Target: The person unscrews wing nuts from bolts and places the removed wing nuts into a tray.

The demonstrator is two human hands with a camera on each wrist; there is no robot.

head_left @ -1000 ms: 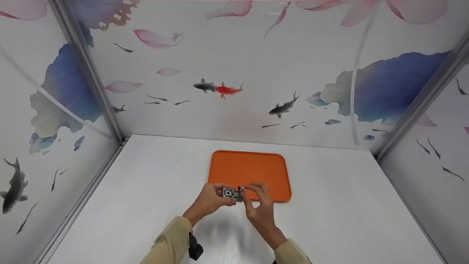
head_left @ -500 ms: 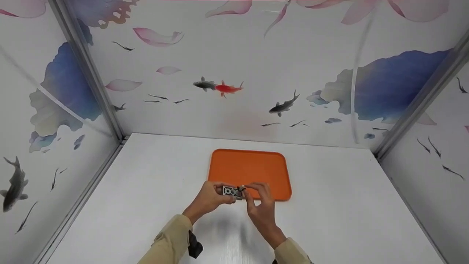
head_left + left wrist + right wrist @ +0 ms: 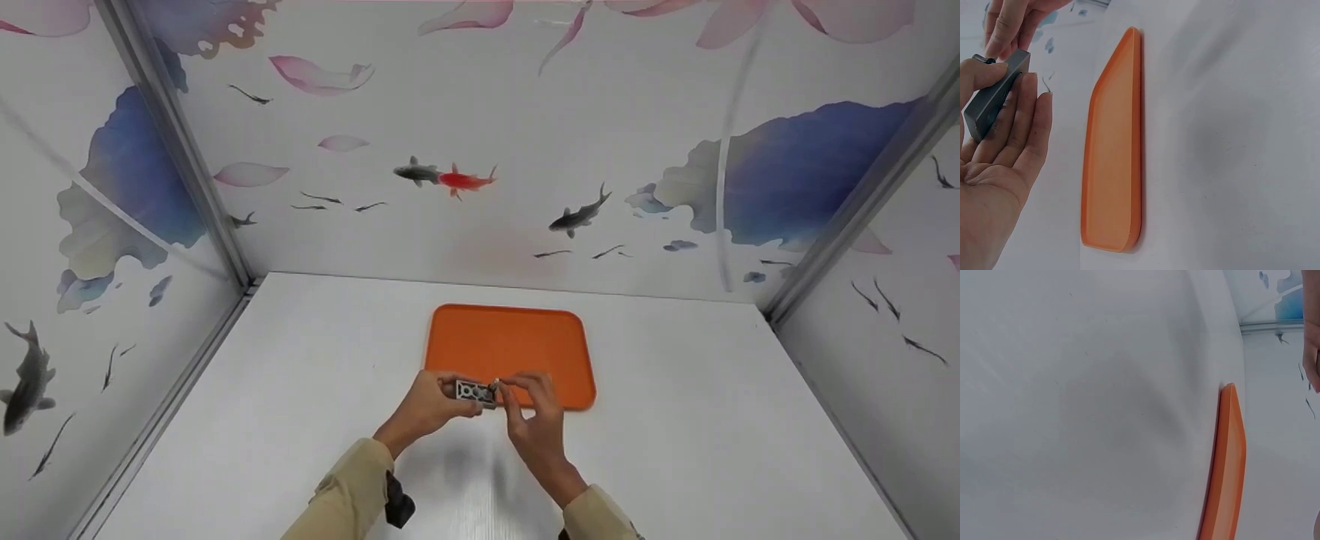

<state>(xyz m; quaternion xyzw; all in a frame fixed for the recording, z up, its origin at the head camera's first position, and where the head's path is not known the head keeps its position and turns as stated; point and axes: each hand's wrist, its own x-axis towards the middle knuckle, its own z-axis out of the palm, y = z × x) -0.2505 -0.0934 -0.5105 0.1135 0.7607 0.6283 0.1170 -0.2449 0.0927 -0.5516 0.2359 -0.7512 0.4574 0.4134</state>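
My left hand [image 3: 431, 405] grips a small rectangular grey block [image 3: 472, 391] between its thumb and fingers, above the near edge of an orange tray [image 3: 510, 341]. The block's face toward me is hollow, with round shapes inside; the left wrist view catches its smooth dark-grey side. At the block's right end my right hand [image 3: 536, 424] pinches a tiny dark and metallic piece [image 3: 983, 58] with thumb and fingertips. That piece is mostly hidden by the fingers, and its kind is unclear. In the right wrist view only edges of a hand [image 3: 1312, 354] appear.
The tray lies flat on a white table [image 3: 300, 360], toward its back edge. White panels printed with fish and petals [image 3: 480, 112] wall in the back and both sides, joined by grey metal posts [image 3: 176, 142].
Both hands stay in nearly the same place. The small piece at the block's right end has turned or shifted slightly and is now less visible between the right fingertips.
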